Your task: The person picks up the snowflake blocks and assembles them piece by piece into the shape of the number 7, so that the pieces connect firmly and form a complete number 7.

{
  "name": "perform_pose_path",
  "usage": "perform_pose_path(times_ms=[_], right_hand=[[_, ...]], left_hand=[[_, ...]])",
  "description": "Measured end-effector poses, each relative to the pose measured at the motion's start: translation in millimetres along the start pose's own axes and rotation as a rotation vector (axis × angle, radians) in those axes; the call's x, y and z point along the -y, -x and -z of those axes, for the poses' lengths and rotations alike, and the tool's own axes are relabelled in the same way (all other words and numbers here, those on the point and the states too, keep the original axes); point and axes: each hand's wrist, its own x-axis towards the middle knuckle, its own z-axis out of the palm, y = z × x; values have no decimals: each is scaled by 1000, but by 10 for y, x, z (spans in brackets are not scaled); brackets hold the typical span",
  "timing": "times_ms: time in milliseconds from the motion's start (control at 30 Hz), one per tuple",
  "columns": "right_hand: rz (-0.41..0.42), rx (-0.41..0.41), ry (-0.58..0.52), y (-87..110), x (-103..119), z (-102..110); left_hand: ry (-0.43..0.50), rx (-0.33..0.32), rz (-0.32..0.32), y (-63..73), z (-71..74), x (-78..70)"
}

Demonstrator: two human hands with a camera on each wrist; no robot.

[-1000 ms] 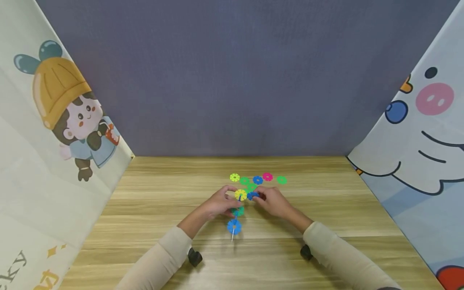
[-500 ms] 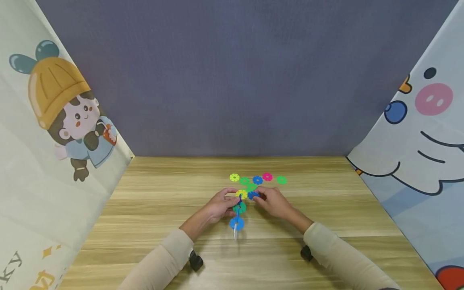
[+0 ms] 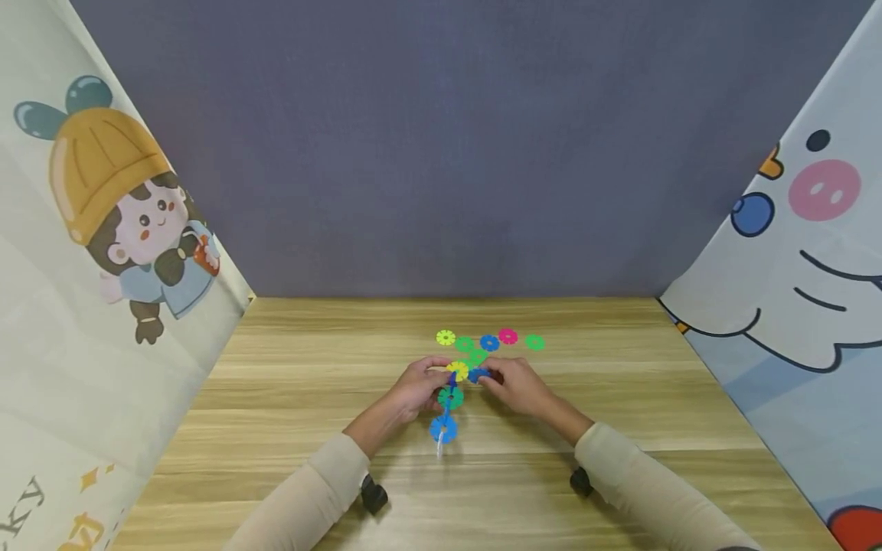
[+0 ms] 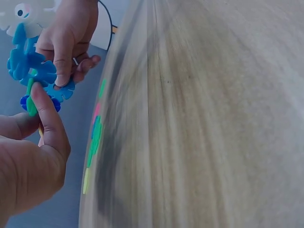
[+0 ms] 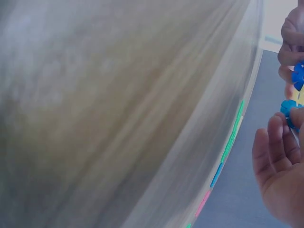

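Chain of slotted discs [image 3: 451,398]: above the wooden table [image 3: 524,474], long axis from half past twelve to half past six in the head view; yellow disc [image 3: 458,371] at its top end. Left hand [image 3: 416,389]: at the chain's nine o'clock, thumb and finger clamped on it near the yellow end. Blue disc [image 3: 476,375]: at three o'clock from the yellow disc, just beside it; contact cannot be told. Right hand [image 3: 518,385]: at the blue disc's three o'clock, the nearer hand, thumb and fingertip pinching it. Loose discs [image 3: 507,336]: on the table, eleven to two o'clock of the yellow disc.
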Motion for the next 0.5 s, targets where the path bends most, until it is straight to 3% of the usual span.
perform_pose_path(times_ms=[500], right_hand=[[27, -18, -18, -8, 52, -1]], left_hand=[[-56, -25, 0, 24, -46, -32]])
